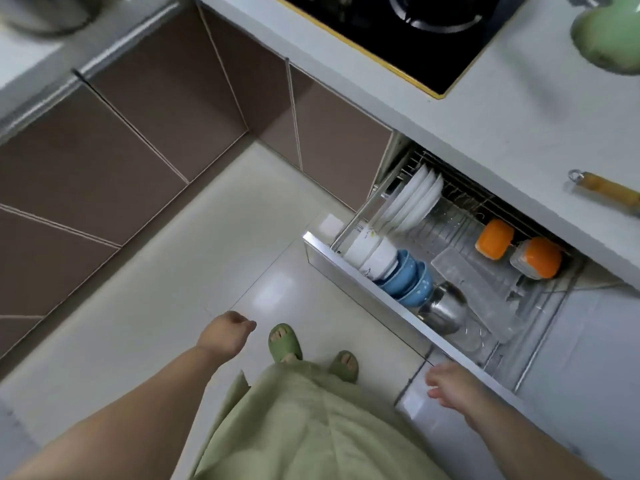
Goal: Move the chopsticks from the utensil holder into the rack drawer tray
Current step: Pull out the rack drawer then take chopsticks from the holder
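Note:
The rack drawer (363, 277) stands pulled out from under the counter at the right. A clear plastic tray (474, 282) lies in its middle, and I see nothing in it. No chopsticks and no utensil holder are in view. My right hand (450, 384) hovers just in front of the drawer's front panel, fingers apart, holding nothing. Over the floor to the left, my left hand (227, 332) hangs loosely curled and holds nothing.
In the drawer stand white plates (412, 202), white bowls (375, 252), blue bowls (407, 280), a steel bowl (445, 306) and two orange-lidded containers (536, 256). On the counter are a black cooktop (398, 32), a green pot (613, 32) and a wooden handle (606, 188).

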